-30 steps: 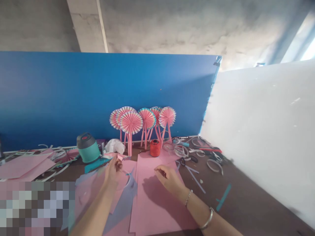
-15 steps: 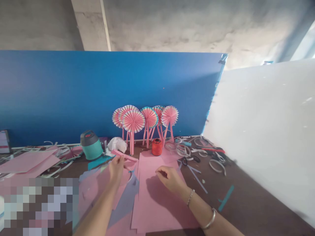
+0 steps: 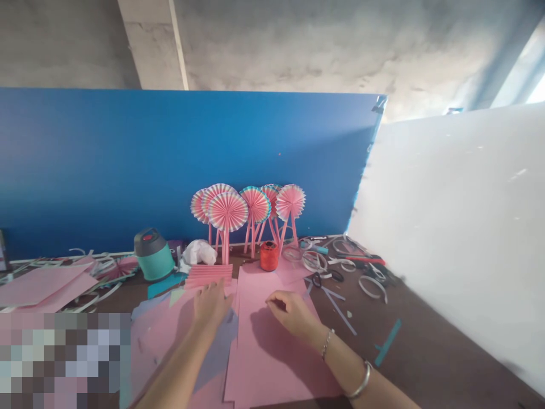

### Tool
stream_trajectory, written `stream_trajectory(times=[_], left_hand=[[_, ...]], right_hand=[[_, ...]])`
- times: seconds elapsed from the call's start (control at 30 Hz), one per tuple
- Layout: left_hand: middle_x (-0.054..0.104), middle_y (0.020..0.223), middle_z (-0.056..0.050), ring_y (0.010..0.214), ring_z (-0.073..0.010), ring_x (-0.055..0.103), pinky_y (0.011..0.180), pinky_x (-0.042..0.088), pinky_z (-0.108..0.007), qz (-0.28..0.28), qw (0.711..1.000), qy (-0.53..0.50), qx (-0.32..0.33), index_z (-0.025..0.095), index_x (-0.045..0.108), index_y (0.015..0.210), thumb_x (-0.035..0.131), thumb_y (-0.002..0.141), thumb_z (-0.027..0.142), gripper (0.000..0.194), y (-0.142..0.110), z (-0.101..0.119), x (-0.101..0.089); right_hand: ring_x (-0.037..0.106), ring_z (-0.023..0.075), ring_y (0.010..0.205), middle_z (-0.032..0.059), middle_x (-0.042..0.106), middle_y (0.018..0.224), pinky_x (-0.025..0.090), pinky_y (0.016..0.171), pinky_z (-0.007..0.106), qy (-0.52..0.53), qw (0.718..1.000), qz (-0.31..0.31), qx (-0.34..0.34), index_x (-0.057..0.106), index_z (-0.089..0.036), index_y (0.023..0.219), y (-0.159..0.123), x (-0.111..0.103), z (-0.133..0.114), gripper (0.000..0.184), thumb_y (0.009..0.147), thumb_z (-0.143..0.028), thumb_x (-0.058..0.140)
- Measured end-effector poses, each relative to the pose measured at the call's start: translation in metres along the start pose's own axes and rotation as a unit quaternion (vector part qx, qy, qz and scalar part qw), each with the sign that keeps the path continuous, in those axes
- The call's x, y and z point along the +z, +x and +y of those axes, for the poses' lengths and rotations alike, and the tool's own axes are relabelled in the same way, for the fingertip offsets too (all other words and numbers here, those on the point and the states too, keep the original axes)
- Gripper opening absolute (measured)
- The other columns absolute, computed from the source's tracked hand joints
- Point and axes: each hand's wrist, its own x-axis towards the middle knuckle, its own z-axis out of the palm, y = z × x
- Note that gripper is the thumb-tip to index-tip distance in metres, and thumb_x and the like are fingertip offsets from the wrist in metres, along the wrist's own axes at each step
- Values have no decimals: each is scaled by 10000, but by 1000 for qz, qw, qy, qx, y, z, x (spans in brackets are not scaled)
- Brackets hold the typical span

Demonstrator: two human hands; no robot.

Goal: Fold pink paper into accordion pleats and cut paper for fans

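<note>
Your left hand (image 3: 213, 300) lies palm down with its fingers extended over the lower edge of a pleated pink paper strip (image 3: 208, 274); it looks open rather than closed around the paper. The strip lies ahead of that hand, its folds running crosswise, just in front of a crumpled white wad (image 3: 199, 253). Under your left forearm spread loose pink and grey-blue paper sheets (image 3: 159, 328).

Your right hand (image 3: 293, 312) is curled above a stack of smooth pink paper sheets (image 3: 259, 369), thumb and forefinger close together; you cannot tell from here whether they pinch anything. A slim chain bracelet (image 3: 327, 344) and a silver bangle (image 3: 361, 380) circle that arm.

At the far end of the stack stands a red spool (image 3: 269, 258). Behind it, round pink pleated paper fans (image 3: 227, 211) stand on pink legs before a blue panel (image 3: 128, 153). A teal container with a dark grey top (image 3: 154, 258) sits to the left on the brown desk (image 3: 409, 324); curled pale strips (image 3: 372, 287) and a short teal strip (image 3: 388, 342) lie to the right.
</note>
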Motion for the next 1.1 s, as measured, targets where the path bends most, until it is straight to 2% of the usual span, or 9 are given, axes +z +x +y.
stream_trajectory(times=[0.1, 0.23, 0.3, 0.47, 0.6, 0.73, 0.87, 1.0, 1.1], left_hand=[[684, 980, -174, 1000, -299, 608, 869, 371, -388, 0, 999, 45, 9, 108, 534, 1217, 453, 809, 219, 430, 0, -1, -3], [655, 1059, -208, 1023, -346, 589, 878, 367, -433, 2, 996, 79, 31, 81, 550, 1192, 466, 806, 327, 466, -5, 3, -4], [644, 1077, -201, 1006, -342, 594, 881, 366, -441, 1, 995, 89, 49, 85, 593, 1127, 444, 811, 309, 415, -7, 6, -3], [677, 955, -162, 905, -286, 632, 883, 355, -409, -8, 991, 101, 89, 116, 674, 905, 389, 791, 163, 311, -8, 8, -4], [690, 933, -160, 903, -307, 630, 914, 325, -448, -6, 991, 93, 94, 122, 670, 902, 425, 817, 276, 302, -9, 11, -8], [704, 828, -136, 851, -288, 649, 953, 287, -450, -7, 993, 77, 87, 139, 673, 800, 448, 790, 168, 227, -10, 16, -7], [704, 782, -122, 842, -278, 651, 964, 283, -431, 13, 997, 41, 63, 154, 666, 795, 431, 741, 61, 258, -12, 16, -5], [705, 753, -114, 832, -298, 642, 880, 358, -427, 54, 998, -26, 31, 179, 656, 788, 433, 766, 134, 228, -10, 12, -13], [709, 747, -66, 750, -256, 645, 738, 425, -358, 84, 992, -91, 4, 212, 647, 764, 428, 794, 222, 221, -5, 8, -26]], right_hand=[[604, 142, 656, 38, 699, 731, 417, 599, 216, -3, 1000, -2, -5, 681, -167, 747, 0, 1, 1, 186, 772, -149, 498], [607, 140, 657, 35, 704, 745, 418, 599, 213, -16, 1000, -1, -15, 684, -173, 752, 0, 2, 4, 193, 761, -130, 496], [613, 142, 664, 35, 706, 748, 421, 608, 212, -22, 1000, 0, -17, 686, -176, 760, 0, 3, 5, 196, 757, -124, 497], [623, 146, 669, 43, 712, 750, 427, 611, 213, -29, 1000, -2, -11, 690, -168, 767, 0, 2, 4, 201, 743, -106, 501], [628, 145, 683, 42, 716, 763, 433, 624, 212, -28, 1000, -5, -11, 690, -171, 769, 1, 2, 2, 202, 748, -108, 499], [626, 143, 678, 40, 714, 756, 433, 621, 211, -28, 1000, -9, -10, 687, -172, 761, 1, 1, 1, 204, 760, -117, 491], [629, 152, 691, 48, 716, 774, 438, 632, 222, -28, 1000, -14, -5, 690, -169, 769, 0, 0, 1, 209, 760, -121, 487], [628, 157, 693, 47, 717, 774, 435, 621, 226, -22, 999, -21, 8, 693, -176, 769, 1, -1, 1, 213, 745, -115, 491], [621, 159, 687, 54, 715, 771, 424, 610, 230, -17, 999, -29, 22, 696, -167, 770, 2, -1, 1, 211, 733, -113, 495]])
